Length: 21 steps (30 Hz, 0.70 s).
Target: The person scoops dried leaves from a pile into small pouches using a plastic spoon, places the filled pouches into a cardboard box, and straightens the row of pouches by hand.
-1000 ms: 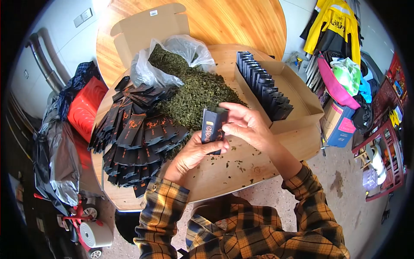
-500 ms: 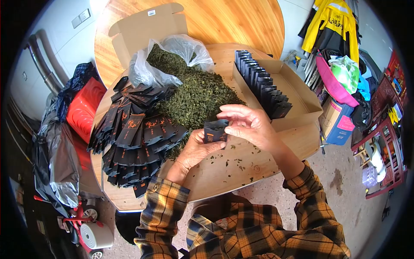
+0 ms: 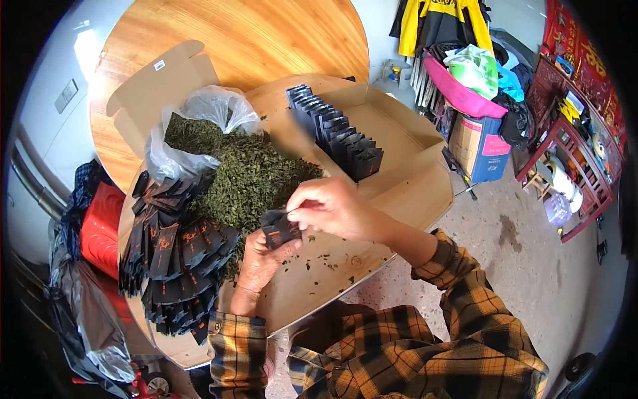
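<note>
My left hand [image 3: 258, 265] is closed round a small black packet [image 3: 282, 230] with orange print, held upright over the near part of the table. My right hand [image 3: 335, 210] has thumb and fingertips pinched together at the packet's upper right edge; exactly what lies between the tips is partly hidden. Behind both hands rises a heap of dried green leaves [image 3: 249, 176], which look like tea. It spills from a clear plastic bag [image 3: 174, 156]. To the left, many flat black packets [image 3: 174, 249] lie fanned in overlapping layers.
An open cardboard box [image 3: 405, 130] holds a row of upright black packets [image 3: 339, 136] along its left side. Loose leaves dot the wooden table [image 3: 299, 296]. A red stool-like object [image 3: 103, 226] stands left; a pink basin [image 3: 458, 86] rests above a blue carton [image 3: 480, 149] at right.
The view has swung right, so the table sits further left. My right fingers, spread before, have closed into a pinch at the packet's top edge. My left hand keeps its hold, the packet now tilted slightly.
</note>
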Each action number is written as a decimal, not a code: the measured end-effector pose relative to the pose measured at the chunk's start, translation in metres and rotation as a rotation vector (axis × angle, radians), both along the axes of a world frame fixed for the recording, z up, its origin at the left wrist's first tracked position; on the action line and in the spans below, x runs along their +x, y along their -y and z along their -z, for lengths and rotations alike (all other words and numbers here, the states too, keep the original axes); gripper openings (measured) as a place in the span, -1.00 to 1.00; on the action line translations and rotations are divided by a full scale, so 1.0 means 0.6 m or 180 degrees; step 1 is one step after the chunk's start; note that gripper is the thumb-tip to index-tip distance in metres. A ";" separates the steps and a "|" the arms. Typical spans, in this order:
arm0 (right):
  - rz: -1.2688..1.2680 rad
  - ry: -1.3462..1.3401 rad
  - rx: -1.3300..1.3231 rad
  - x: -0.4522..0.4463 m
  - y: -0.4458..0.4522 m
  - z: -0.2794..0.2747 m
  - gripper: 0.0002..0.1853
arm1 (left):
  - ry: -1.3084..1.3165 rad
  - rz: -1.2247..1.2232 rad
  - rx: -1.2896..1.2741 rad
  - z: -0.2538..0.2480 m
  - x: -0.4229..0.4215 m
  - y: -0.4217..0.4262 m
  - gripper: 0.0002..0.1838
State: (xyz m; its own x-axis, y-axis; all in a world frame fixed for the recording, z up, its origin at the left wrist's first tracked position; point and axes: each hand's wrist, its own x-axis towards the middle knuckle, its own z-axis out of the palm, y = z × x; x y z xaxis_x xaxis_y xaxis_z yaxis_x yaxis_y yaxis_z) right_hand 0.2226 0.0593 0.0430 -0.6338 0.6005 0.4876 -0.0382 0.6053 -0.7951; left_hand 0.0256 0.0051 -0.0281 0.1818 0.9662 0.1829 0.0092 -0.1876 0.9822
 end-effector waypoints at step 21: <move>0.1836 -0.0734 0.0239 0.328 0.002 -0.101 -0.86 | -0.1840 0.0135 0.2259 -0.158 0.185 -0.134 -0.65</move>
State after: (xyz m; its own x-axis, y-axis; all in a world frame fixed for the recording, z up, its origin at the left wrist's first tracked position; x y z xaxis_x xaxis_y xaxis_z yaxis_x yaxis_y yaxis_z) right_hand 0.4196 0.0583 0.1034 -0.0913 0.7735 0.6272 0.1459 0.6335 -0.7599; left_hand 0.1366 0.0854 0.0664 0.4626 0.6522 0.6006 0.4427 -0.7568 0.4808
